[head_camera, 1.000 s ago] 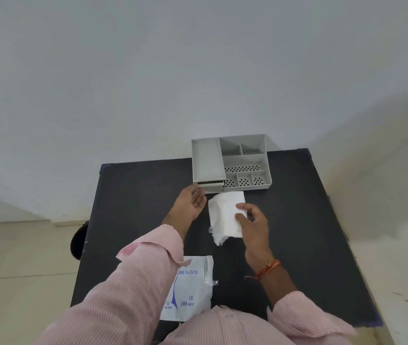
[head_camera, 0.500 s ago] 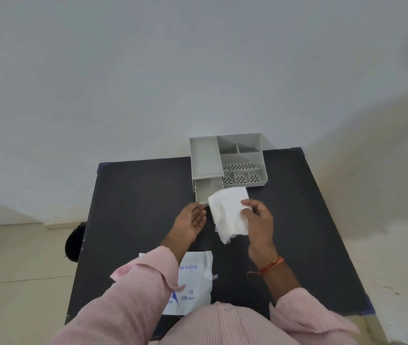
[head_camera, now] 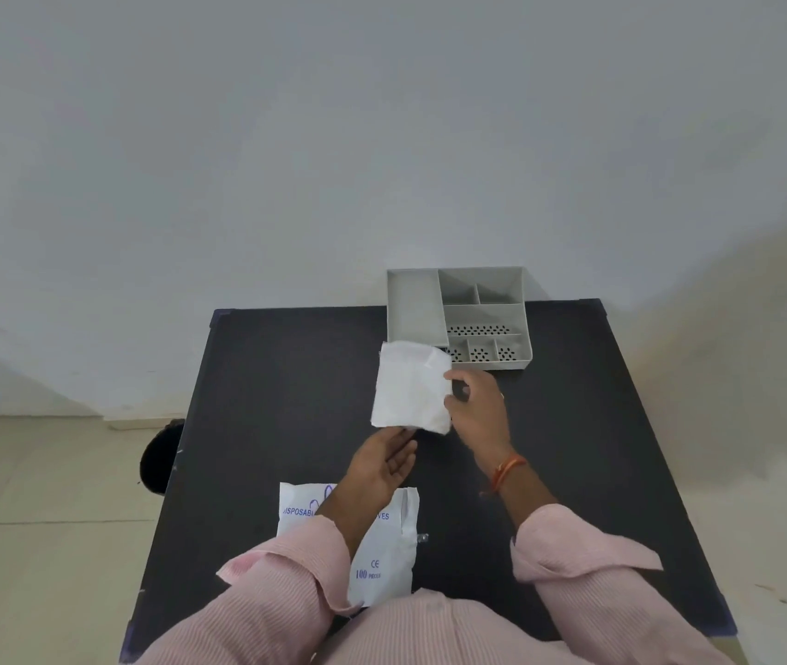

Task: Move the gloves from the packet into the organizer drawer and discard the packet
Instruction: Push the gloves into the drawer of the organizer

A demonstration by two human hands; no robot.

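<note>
Head view: gloves held just in front of the organizer

Right hand (head_camera: 475, 407) pinches the gloves (head_camera: 410, 387) by their right edge; drawer hidden behind them; left hand (head_camera: 384, 460) lies flat-palmed below; packet (head_camera: 381, 563) near the body

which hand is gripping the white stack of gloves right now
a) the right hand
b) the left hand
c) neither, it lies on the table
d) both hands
a: the right hand pinches the right edge of the white stack of gloves, holding it just in front of the grey organizer, while the left hand is open, palm up, under the stack's lower edge without closing on it.
</note>
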